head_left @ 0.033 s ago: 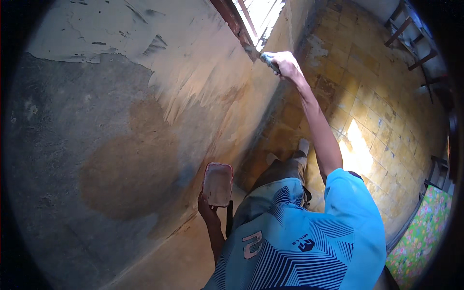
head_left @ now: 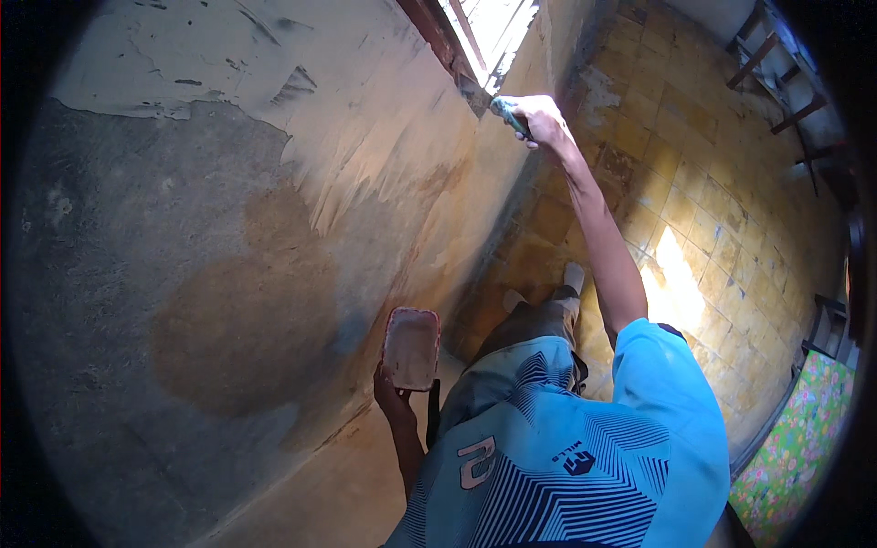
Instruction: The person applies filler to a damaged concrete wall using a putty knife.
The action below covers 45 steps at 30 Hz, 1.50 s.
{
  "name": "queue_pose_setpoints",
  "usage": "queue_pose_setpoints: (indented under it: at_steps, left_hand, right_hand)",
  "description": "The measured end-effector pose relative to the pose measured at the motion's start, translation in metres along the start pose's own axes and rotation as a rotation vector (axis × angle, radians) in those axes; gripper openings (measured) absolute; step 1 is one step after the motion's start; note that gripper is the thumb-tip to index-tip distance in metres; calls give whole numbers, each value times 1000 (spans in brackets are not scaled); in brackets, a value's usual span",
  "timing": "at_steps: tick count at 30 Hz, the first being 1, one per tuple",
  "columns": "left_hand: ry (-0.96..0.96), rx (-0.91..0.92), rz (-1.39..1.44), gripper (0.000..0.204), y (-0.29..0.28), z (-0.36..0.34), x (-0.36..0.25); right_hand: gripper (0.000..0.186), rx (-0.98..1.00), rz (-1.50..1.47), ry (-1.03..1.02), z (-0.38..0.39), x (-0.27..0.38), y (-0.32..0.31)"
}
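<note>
While the wall (head_left: 183, 55) at far left shows a bare grey patch (head_left: 119, 210) beneath a ragged-edged pale coat, the left hand (head_left: 395, 399) grasps a red-rimmed rectangular tub (head_left: 411, 349) by its lower left side, just beside the wall, with the open top facing up. Keeping that tub level and bringing it nearer the window would, I judge, shorten each reach. Farther right, by the lower end of the brown window frame (head_left: 437, 36), the blade of a hand tool (head_left: 508, 115) points into the corner; whether it touches I cannot tell, as its tip blends into the dark surroundings. The right hand (head_left: 545, 125) is closed around the tool's blue-green handle, arm outstretched. Done well, this probably calls for a shallow blade angle, even pressure and short strokes beside the frame without riding onto it; standing closer should steady the wrist. Compared with the earlier frame, the left hand and tub look unchanged, while the right hand has turned slightly around the handle and less of the blade stands out brightly near the frame.
</note>
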<state>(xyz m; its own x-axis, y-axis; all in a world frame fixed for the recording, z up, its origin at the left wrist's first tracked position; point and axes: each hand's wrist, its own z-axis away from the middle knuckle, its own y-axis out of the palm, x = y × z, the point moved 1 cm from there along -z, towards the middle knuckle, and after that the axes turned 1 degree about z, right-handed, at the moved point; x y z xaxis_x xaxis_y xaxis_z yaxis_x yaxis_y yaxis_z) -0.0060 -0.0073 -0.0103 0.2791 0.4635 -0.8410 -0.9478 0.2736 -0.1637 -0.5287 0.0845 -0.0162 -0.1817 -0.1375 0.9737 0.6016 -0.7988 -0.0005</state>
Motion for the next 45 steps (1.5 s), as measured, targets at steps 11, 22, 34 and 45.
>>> queue_pose_setpoints:
  at_steps: [11, 22, 34, 45]
  left_hand:
    - [-35, -18, -1, 55, 5, 4, -1]
    - [-16, -3, 11, 54, 2, 3, -1]
    - [-23, -17, 43, 56, 2, 1, 5]
    - [43, 70, 67, 56, 2, 3, 1]
  right_hand:
    - [33, -317, -340, 29, 30, -23, 38]
    - [32, -184, -350, -179, 53, 118, 46]
    - [23, -270, -372, -120, 65, 111, 59]
    - [28, -452, -600, -318, 77, 117, 69]
